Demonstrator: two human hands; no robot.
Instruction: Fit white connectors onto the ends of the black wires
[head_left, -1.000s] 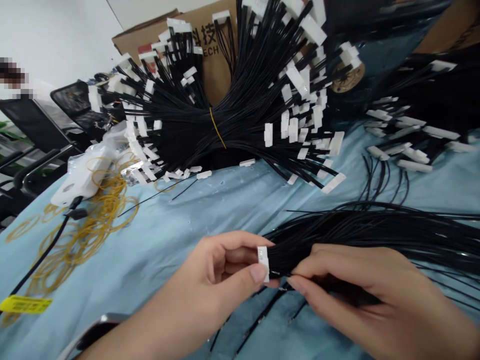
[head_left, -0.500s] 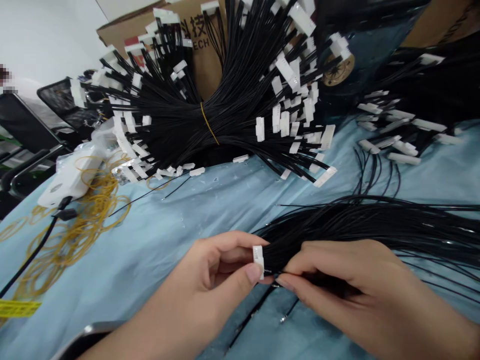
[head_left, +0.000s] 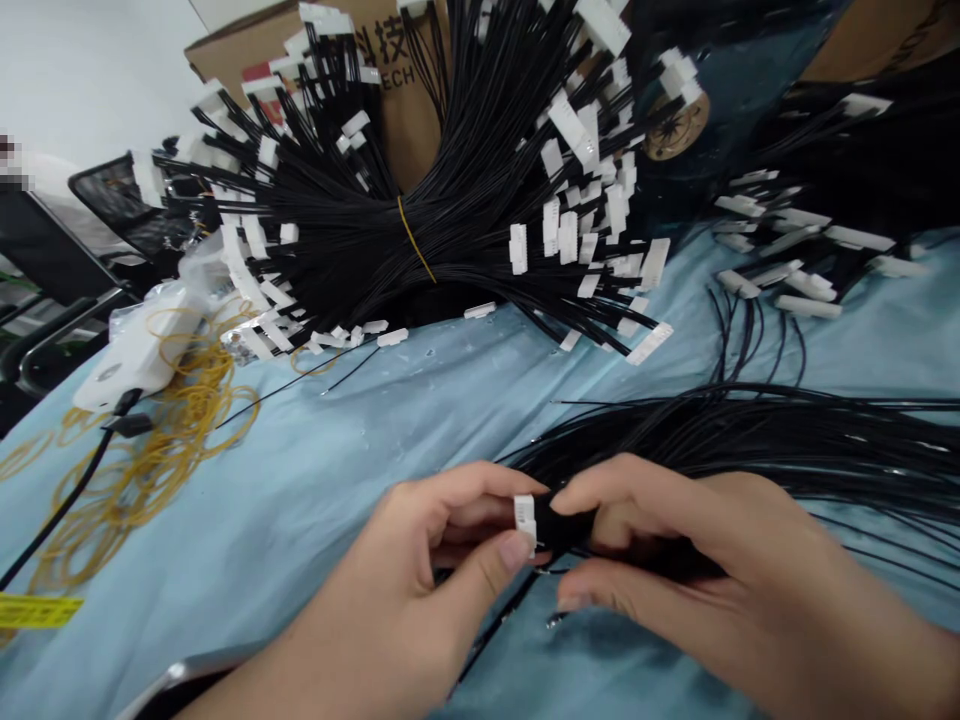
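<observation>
Bright, even light; warped edges

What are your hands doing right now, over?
Left hand pinching white plug. Right hand gripping black wires right behind it. Loose wire ends below the hands, over blue cloth.

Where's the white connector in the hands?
In the head view, low and just right of centre: the white connector sits pinched in the left hand, its black wires running into the right hand.
</observation>
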